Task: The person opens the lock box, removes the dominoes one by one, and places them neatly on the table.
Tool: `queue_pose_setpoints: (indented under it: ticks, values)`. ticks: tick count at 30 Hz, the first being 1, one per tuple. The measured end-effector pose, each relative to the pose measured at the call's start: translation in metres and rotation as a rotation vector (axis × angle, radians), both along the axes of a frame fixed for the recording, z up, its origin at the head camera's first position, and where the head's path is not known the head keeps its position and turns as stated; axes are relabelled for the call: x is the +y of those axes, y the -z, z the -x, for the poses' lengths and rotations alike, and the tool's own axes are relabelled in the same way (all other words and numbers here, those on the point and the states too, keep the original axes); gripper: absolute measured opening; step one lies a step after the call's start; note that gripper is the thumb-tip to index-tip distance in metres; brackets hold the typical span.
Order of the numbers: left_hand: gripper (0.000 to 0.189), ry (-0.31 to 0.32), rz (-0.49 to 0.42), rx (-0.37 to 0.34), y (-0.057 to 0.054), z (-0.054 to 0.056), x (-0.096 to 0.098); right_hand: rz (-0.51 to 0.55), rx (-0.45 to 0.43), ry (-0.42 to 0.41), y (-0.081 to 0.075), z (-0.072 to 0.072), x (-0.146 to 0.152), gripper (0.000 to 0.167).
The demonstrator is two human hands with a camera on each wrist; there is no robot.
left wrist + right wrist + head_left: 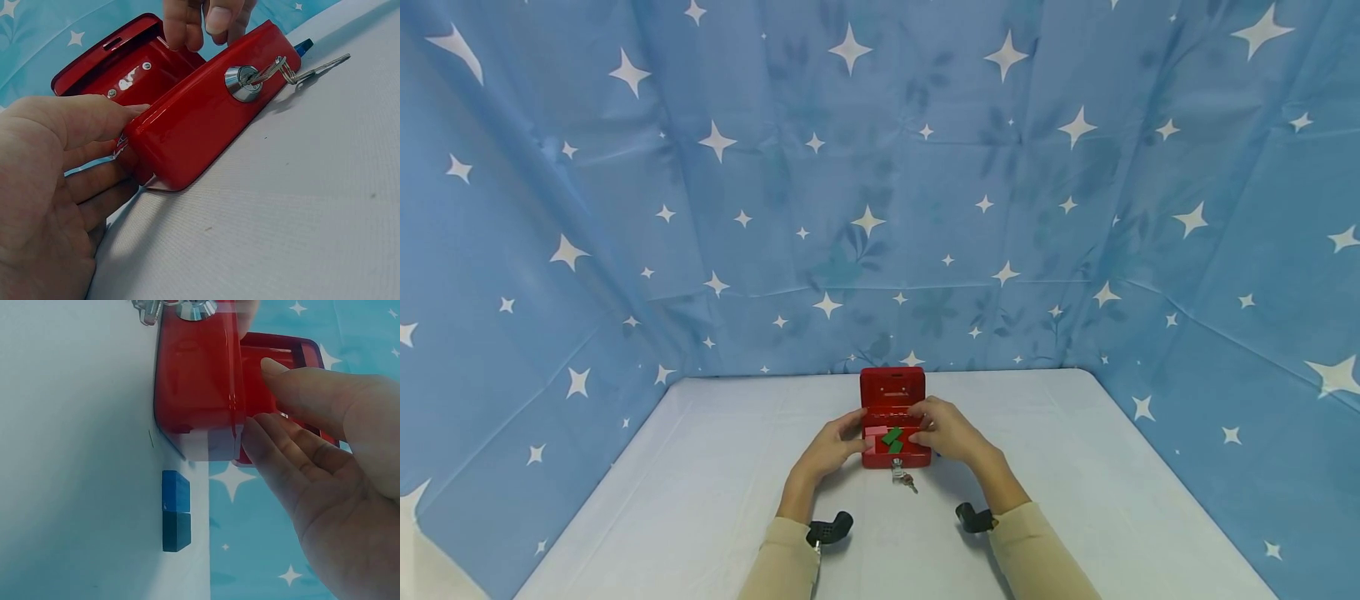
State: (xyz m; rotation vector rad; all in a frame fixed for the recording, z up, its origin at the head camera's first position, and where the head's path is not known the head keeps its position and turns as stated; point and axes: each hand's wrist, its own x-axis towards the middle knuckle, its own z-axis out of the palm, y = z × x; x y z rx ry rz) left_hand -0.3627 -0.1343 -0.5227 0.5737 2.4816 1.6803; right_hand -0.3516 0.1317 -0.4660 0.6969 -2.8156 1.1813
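Observation:
A red metal cash box (897, 461) stands on the table with its lid (892, 387) raised. Inside it lie pink blocks (876, 431) and green blocks (892, 436). A key sits in the round front lock (244, 83), and a second key (324, 69) hangs from its ring. My left hand (56, 169) holds the box's left end, thumb at the rim and fingers along the side wall. My right hand (337, 437) is over the right side of the box, thumb apart from the fingers, with nothing visible between them. Its fingertips are near the right rim.
On the table beside the box's right end are a blue block (175, 491) and a dark teal block (177, 531), end to end. A white cloth covers the table (715, 500). Blue curtains with white stars (880, 167) hang behind and at both sides.

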Motion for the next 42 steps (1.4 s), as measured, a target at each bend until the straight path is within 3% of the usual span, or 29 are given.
queue_pose_setpoints:
  ticks: [16,26,42]
  values:
    - [0.062,-0.001,0.005,0.017,0.001,0.0,0.0,-0.025,0.029,-0.088,0.007,0.0,-0.012,0.044]
    - [0.066,-0.016,-0.005,-0.014,-0.001,0.0,0.001,-0.04,0.016,-0.055,0.007,-0.002,-0.014,0.047]
    - [0.066,-0.039,-0.002,-0.009,0.0,0.001,0.002,-0.043,-0.003,-0.036,0.007,-0.004,-0.019,0.043]
